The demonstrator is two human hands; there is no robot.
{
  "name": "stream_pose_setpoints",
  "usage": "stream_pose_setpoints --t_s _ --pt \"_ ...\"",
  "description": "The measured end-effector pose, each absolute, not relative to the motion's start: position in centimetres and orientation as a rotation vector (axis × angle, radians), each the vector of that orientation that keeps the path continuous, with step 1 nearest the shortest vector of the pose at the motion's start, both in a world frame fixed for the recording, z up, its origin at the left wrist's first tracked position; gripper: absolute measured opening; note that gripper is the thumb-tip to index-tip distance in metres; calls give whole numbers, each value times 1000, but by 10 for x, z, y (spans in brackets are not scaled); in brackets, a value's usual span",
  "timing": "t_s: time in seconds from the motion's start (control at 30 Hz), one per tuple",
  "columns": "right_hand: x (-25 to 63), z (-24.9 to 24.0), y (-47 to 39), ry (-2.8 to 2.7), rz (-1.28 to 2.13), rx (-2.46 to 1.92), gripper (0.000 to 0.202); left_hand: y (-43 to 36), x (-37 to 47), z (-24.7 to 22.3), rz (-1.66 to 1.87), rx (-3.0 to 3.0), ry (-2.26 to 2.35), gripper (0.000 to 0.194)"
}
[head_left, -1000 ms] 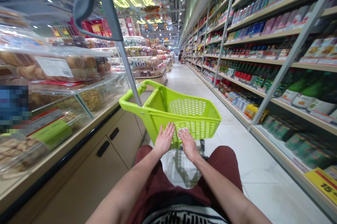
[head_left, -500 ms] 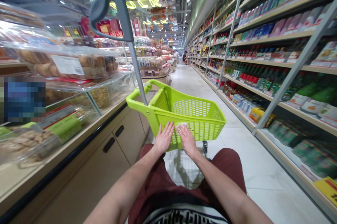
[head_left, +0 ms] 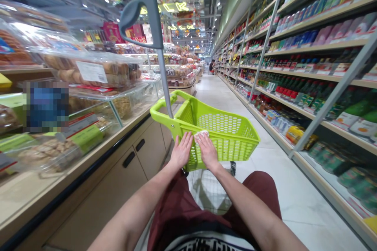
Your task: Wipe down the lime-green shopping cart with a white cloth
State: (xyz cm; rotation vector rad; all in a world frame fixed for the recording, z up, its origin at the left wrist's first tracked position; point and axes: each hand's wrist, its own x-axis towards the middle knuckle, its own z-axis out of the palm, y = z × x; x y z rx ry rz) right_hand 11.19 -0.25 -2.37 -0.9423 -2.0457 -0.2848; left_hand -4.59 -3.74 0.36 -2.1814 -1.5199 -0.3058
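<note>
A lime-green plastic shopping basket cart (head_left: 232,145) with perforated sides stands before my knees. Against its near side my left hand (head_left: 182,151) lies flat with the fingers stretched out, near the handle end. My right hand (head_left: 207,152) is beside it, holding a crumpled white wipe (head_left: 201,134) under its fingertips on the basket's side, just below the rim. The basket's green handle bar (head_left: 159,110) is at the left end. A grey pole with a looped grey grip (head_left: 157,23) rises there. A dark caster (head_left: 233,167) shows below.
To the left runs a display counter (head_left: 129,119) with packaged baked goods (head_left: 103,71) and cabinet doors below. Shelves (head_left: 312,74) of bottles and cans line the right side. A pale tiled aisle (head_left: 203,86) leads away, with a person (head_left: 212,66) low down far off.
Both hands have slid left along the basket's side, toward its handle end, the wipe moving with my right hand. The whole scene has shifted a little to the right in view.
</note>
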Motion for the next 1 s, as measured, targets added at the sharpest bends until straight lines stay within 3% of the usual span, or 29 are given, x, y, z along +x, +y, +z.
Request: stream_pose_setpoints --t_s 0.2,0.53,0.8,1.0 --pt "117 -64 -16 -2157 -246 -981 47 -44 -55 -17 -296 -2188 -1519 59" --pt "84 14 -5 -2001 -298 -792 47 -39 -65 30 -431 -2026 -1587 64" --pt "90 -44 -8 -2204 -223 -910 47 -45 -88 5 -383 -2050 -1627 66" --pt "67 13 -16 -2026 -255 -737 45 -52 -106 3 -437 -1963 -1706 64"
